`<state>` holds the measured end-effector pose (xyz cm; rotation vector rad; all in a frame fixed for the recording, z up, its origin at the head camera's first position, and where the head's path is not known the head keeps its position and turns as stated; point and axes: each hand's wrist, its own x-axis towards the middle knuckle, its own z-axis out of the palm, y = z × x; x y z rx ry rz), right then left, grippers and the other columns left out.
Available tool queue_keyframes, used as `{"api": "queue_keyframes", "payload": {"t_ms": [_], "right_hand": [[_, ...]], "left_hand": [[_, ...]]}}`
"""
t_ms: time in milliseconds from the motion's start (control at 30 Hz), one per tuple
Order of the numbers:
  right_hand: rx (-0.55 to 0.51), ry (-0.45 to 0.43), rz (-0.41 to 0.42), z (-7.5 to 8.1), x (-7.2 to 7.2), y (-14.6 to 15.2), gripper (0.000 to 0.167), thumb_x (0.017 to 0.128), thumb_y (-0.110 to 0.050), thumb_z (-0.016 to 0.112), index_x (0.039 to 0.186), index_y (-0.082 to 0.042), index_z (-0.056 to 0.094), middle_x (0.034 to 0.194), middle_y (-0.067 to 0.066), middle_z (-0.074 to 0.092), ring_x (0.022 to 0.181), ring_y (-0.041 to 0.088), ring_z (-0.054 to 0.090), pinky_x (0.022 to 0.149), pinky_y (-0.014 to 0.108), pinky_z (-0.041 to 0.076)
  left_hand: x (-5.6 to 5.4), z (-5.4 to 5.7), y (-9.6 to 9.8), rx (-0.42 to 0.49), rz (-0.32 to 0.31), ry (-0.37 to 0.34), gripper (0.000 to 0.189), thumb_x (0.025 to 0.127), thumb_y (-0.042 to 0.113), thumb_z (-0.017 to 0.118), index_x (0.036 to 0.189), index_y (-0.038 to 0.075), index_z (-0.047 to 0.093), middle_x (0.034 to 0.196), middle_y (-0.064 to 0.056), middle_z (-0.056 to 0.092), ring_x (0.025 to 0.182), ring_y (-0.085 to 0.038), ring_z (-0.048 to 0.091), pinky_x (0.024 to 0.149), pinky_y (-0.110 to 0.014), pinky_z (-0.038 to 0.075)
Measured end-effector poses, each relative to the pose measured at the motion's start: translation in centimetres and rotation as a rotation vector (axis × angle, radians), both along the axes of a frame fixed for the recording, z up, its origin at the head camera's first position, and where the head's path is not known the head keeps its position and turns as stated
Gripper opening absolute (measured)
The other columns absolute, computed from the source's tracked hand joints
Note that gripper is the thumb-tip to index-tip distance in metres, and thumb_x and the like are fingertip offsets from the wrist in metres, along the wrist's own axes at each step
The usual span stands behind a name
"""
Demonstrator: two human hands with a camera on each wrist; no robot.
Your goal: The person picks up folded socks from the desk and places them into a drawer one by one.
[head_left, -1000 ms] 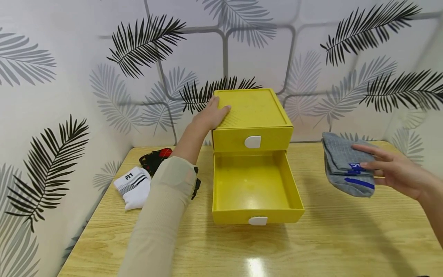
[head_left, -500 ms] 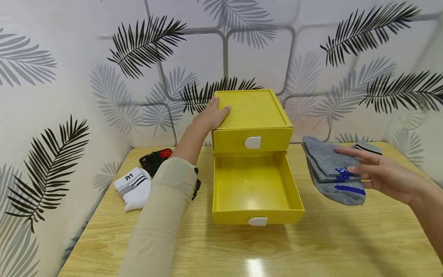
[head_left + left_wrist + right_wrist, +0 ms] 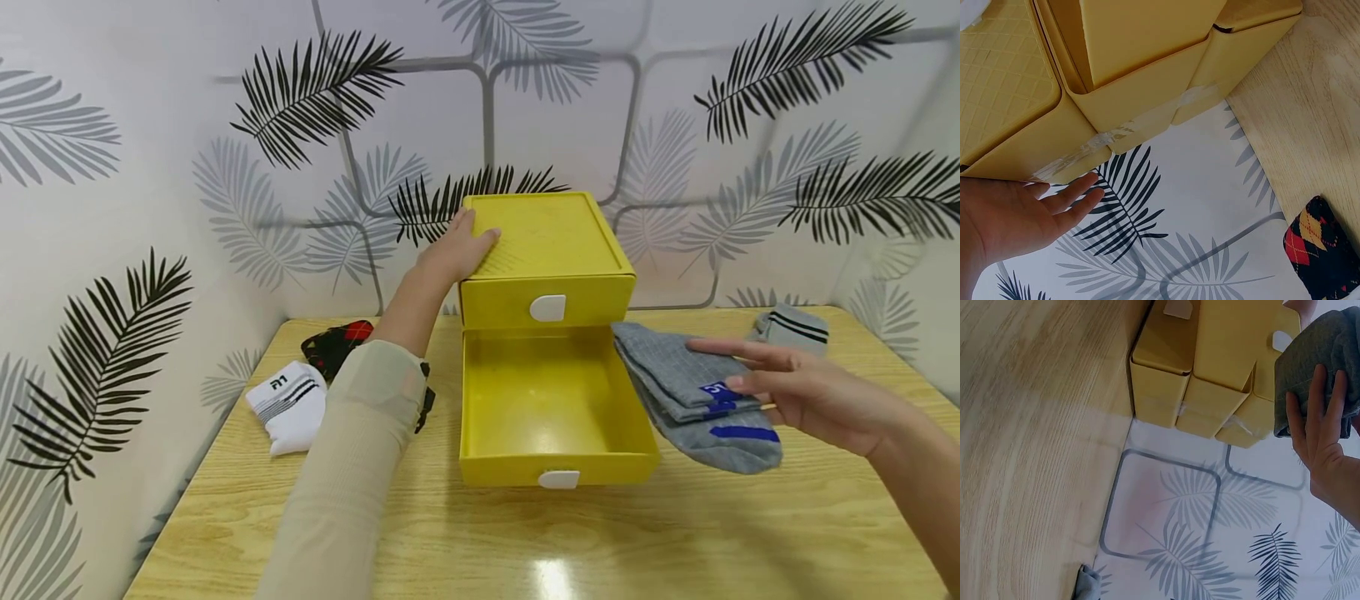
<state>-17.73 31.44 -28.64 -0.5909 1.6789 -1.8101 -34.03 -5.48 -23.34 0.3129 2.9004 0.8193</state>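
Observation:
A yellow drawer unit [image 3: 547,237] stands on the table with one drawer [image 3: 543,392] pulled out and nothing inside it. My left hand [image 3: 456,250] rests on the unit's top left edge, thumb on top; in the left wrist view the fingers of the left hand [image 3: 1029,209] lie straight along its side. My right hand [image 3: 817,396] pinches a folded pair of grey socks [image 3: 697,392] with blue marks. The socks' far corner overlaps the open drawer's right wall in the head view. From the right wrist view, the right hand [image 3: 1325,437] has its fingers spread over the grey socks [image 3: 1313,369].
Folded white socks [image 3: 291,408] and black socks with a red patch [image 3: 330,350] lie on the table to the left, partly behind my sleeve. Light grey striped socks [image 3: 798,329] lie at the back right. A patterned wall [image 3: 675,167] stands behind the table [image 3: 600,542].
My right hand has carried the grey socks leftward and lower, to the drawer's right side. The striped socks behind have come into view. My left hand has stayed in place.

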Motion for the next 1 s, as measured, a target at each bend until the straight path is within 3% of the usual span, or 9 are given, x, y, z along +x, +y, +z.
{"api": "queue_keyframes", "payload": {"t_ms": [267,467,600,700,867,967,1000], "right_hand": [[-0.042,-0.041,0.085,0.3,0.0,-2.1,0.050,0.098,0.004,0.027,0.143,-0.016,0.037,0.109,0.006,0.049,0.084,0.014,0.057,0.075,0.035,0.051],[-0.088,-0.114,0.129,0.7,-0.2,-3.8,0.048,0.098,0.004,0.028,0.141,-0.014,0.039,0.113,0.013,0.059,0.098,0.023,0.059,0.083,0.041,0.048],[-0.015,-0.112,0.080,0.9,-0.5,-5.2,0.045,0.098,0.000,0.034,0.140,-0.016,0.042,0.113,0.012,0.060,0.098,0.022,0.060,0.084,0.040,0.048],[0.062,-0.097,0.015,1.1,-0.6,-6.3,0.043,0.098,-0.004,0.041,0.139,-0.016,0.044,0.105,0.006,0.060,0.089,0.017,0.060,0.081,0.036,0.049],[0.170,-0.094,-0.090,1.6,-0.8,-8.4,0.052,0.095,-0.011,0.051,0.143,-0.008,0.033,0.082,-0.001,0.046,0.068,0.008,0.047,0.067,0.026,0.047],[0.205,-0.106,-0.117,1.9,-1.0,-9.8,0.060,0.094,-0.013,0.054,0.145,-0.003,0.025,0.076,-0.002,0.036,0.062,0.007,0.039,0.061,0.024,0.043],[0.203,-0.115,-0.118,2.0,-1.0,-10.2,0.061,0.094,-0.012,0.053,0.145,-0.002,0.023,0.078,-0.001,0.039,0.063,0.007,0.042,0.063,0.024,0.045]], "left_hand": [[0.3,0.1,0.1,0.005,-0.002,0.005,0.068,0.097,0.050,0.025,0.149,0.014,0.000,0.153,-0.001,-0.007,0.136,-0.028,0.013,0.106,-0.051,0.013],[0.3,0.1,0.0,0.000,0.000,0.014,0.068,0.097,0.050,0.025,0.149,0.014,0.000,0.153,-0.001,-0.006,0.136,-0.029,0.014,0.105,-0.051,0.015],[0.2,0.1,0.0,0.005,0.001,0.010,0.068,0.097,0.050,0.025,0.149,0.014,0.000,0.153,-0.001,-0.007,0.136,-0.029,0.014,0.105,-0.051,0.015],[0.2,0.1,0.0,0.009,0.000,0.002,0.068,0.097,0.051,0.025,0.149,0.015,-0.002,0.153,0.000,-0.008,0.136,-0.028,0.014,0.106,-0.051,0.013],[0.1,-0.1,0.0,0.007,0.002,0.003,0.068,0.097,0.050,0.025,0.149,0.015,-0.001,0.153,0.000,-0.007,0.136,-0.028,0.014,0.106,-0.050,0.015],[0.0,-0.1,0.0,0.005,0.000,0.006,0.068,0.097,0.050,0.025,0.149,0.015,-0.001,0.153,-0.001,-0.007,0.136,-0.028,0.014,0.106,-0.049,0.015],[0.1,-0.1,0.0,0.006,0.000,0.006,0.068,0.097,0.050,0.025,0.149,0.015,-0.001,0.153,-0.001,-0.007,0.136,-0.028,0.014,0.106,-0.049,0.015]]}}
